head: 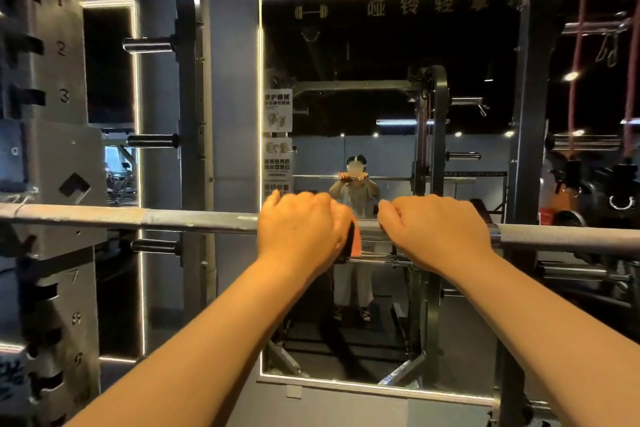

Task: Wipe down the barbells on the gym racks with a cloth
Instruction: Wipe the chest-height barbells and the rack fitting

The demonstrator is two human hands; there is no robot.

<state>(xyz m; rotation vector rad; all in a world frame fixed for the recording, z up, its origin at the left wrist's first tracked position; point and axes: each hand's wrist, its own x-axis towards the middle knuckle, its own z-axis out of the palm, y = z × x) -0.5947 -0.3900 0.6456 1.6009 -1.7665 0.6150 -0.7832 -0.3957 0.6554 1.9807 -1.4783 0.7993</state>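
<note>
Barbell (194,220) — a long round steel bar, dull grey, with rough knurled bands and smoother stretches between — runs level across the view, under both sets of fingers. The left hand (301,229) lies over it from above, with its fingers curled down the far side and clamped on an orange cloth (356,243). The cloth is soft and folded, and its edge pokes out at the thumb side of that hand, just below the bar. The right hand (436,229) sits near it, knuckles up, fingers wrapped over the bar; whether cloth lies under them I cannot tell. A short bare bit of bar shows between the two hands. Beyond the fingertips stands a mirror (381,45) with a lit rim. Well apart, left of the left fingers, rises a flat-sided metal upright (59,97) with numbered slots.
</note>
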